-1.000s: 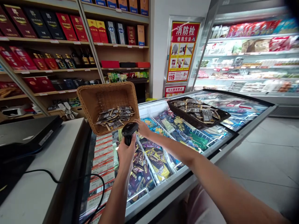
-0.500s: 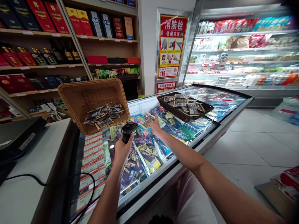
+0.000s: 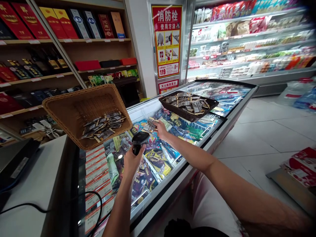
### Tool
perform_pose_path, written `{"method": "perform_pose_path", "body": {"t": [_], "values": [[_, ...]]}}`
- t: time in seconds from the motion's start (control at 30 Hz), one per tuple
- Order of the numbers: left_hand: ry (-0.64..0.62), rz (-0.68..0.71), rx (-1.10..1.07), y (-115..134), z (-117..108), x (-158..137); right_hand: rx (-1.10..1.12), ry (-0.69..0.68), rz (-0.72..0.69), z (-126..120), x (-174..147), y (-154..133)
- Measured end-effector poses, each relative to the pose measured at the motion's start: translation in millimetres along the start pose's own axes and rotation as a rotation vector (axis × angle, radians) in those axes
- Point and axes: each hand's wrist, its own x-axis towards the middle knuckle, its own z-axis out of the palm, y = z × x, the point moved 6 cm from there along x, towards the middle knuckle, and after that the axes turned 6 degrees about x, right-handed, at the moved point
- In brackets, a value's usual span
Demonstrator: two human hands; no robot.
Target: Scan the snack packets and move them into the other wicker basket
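My left hand (image 3: 133, 159) is wrapped round the handle of a black barcode scanner (image 3: 140, 138), its head tipped toward my right hand. Between the fingers of my right hand (image 3: 161, 130) is a small snack packet (image 3: 149, 125) with a clear and dark wrapper, held over the glass of a chest freezer (image 3: 187, 161). To the left, a tan wicker basket (image 3: 81, 110) lies tilted, with a pile of similar packets (image 3: 105, 125) in it. Beyond my right hand, a dark brown wicker tray (image 3: 172, 110) on the freezer top holds more packets (image 3: 190, 102).
Price labels (image 3: 95, 184) line the freezer's left end. A black cable (image 3: 101, 204) loops beside a white counter (image 3: 53, 174). Shelves of boxes and bottles (image 3: 66, 41) stand behind, with a lit refrigerated display (image 3: 247, 49) at the right. Red packages (image 3: 302, 168) lie low on the right.
My view has turned slightly right. The scanner's head and the packet in my right hand are nearer each other. Both hands keep their hold.
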Motion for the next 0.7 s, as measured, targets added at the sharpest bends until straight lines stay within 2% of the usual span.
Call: {"method": "perform_pose_path", "body": {"t": [0.1, 0.23, 0.33, 0.43, 0.57, 0.7], "values": [[0.067, 0.001, 0.000, -0.9, -6.8, -0.2, 0.002, 0.052, 0.038, -3.7, -3.1, -0.1], [0.110, -0.003, -0.006, -2.3, -12.3, 0.4, 0.078, 0.003, 0.072, 6.9, -5.3, -2.5], [0.119, -0.012, -0.019, -1.9, -14.4, 1.0, 0.144, -0.145, 0.188, 22.9, -5.6, -2.0], [0.116, -0.022, -0.049, -0.7, -15.6, 0.5, 0.035, -0.265, 0.240, 27.7, -8.9, -9.0], [0.101, -0.042, -0.090, 0.7, -16.2, -1.7, -0.223, -0.232, 0.113, 11.7, -12.0, -33.3], [0.091, -0.044, -0.112, 2.5, -15.7, -3.2, -0.281, -0.265, -0.007, 5.5, -11.1, -53.8]]}}
